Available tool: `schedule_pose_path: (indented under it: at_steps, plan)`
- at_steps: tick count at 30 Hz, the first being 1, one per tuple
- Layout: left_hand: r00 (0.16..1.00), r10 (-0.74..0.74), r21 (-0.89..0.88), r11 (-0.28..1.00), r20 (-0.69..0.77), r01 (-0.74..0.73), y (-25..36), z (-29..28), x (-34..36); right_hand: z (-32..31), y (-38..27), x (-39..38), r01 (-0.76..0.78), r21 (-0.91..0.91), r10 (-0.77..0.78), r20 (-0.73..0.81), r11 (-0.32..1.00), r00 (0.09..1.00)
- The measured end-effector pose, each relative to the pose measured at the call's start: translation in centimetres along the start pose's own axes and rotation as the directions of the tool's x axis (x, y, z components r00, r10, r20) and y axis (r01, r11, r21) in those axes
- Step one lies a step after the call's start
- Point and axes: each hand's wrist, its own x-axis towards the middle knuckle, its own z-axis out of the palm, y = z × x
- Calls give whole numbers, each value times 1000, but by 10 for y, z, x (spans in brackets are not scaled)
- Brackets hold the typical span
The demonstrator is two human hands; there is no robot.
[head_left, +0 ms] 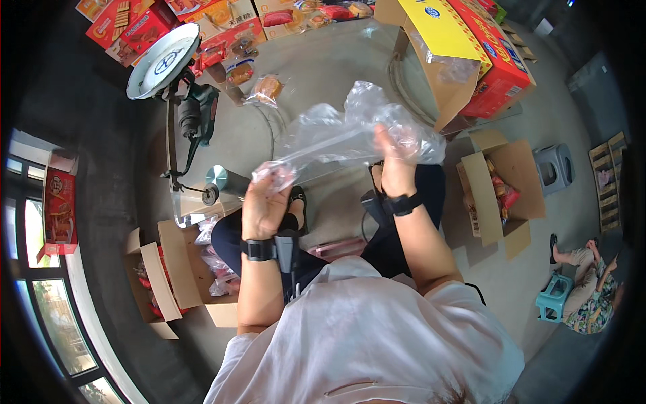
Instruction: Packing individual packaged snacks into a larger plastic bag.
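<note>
A clear plastic bag point(330, 145) is stretched between my two hands above the near edge of the glass table point(316, 60). My left hand point(266, 205) is closed on one end, its fingertips covered by the thin film. On the other side, my right hand point(398, 168) grips the crumpled part, thumb up, with its other fingers mostly hidden behind the plastic. Beyond the bag lies a wrapped bun point(267, 89), with another packaged pastry point(240, 72) just past it.
A balance scale point(192, 111) with a white pan stands at left. Snack boxes point(232, 40) line the far edge; a yellow-topped carton point(444, 30) sits far right. Open cartons with packages flank me, one at right point(515, 175). Someone sits on a blue stool point(555, 296).
</note>
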Motion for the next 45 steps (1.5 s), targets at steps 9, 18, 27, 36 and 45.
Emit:
schedule_pose_path:
  at_steps: [9, 18, 27, 36, 45]
  plan:
    - [945, 26, 65, 997, 326, -50, 57, -40, -5, -79, 24, 41, -303, -14, 297, 253, 953, 921]
    - [970, 224, 456, 856, 95, -242, 39, 1, -7, -12, -23, 1, 649, -627, -376, 529, 431, 760]
    - [741, -431, 822, 493, 516, -286, 49, 17, -61, -1, -9, 24, 700, -665, -338, 617, 259, 711]
    - [662, -601, 851, 513, 449, -111, 30, -1, -80, 8, 30, 26, 99, -144, -12, 508, 985, 861]
    - [971, 33, 971, 28, 237, -238, 90, -36, -58, -30, -2, 38, -400, 72, 319, 480, 914, 817]
